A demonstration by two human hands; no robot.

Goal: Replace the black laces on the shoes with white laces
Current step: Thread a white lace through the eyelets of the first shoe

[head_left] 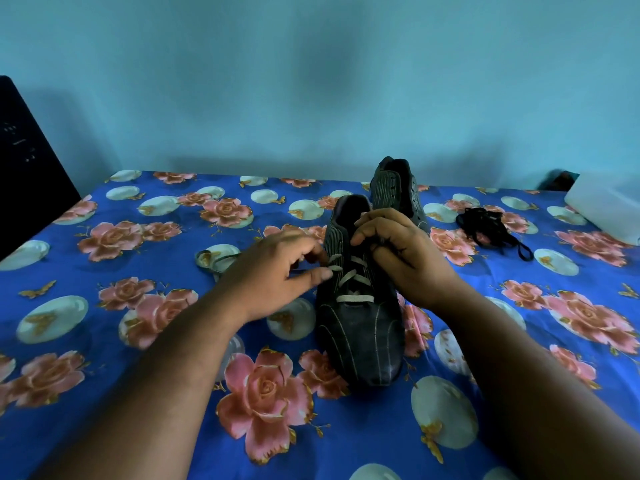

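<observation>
Laces (491,228) — black, beside far shoe (398,188)

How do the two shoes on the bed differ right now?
The near shoe has white lace crossed through its lower eyelets; the far shoe shows bare eyelets. Both hands, left hand and right hand, work at the near shoe; the far shoe stands untouched behind it. Both are dark with thin pale stripes.

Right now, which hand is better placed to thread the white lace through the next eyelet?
Probably left: the left hand pinches the white lace at the eyelets, while the right hand steadies the shoe.
</observation>
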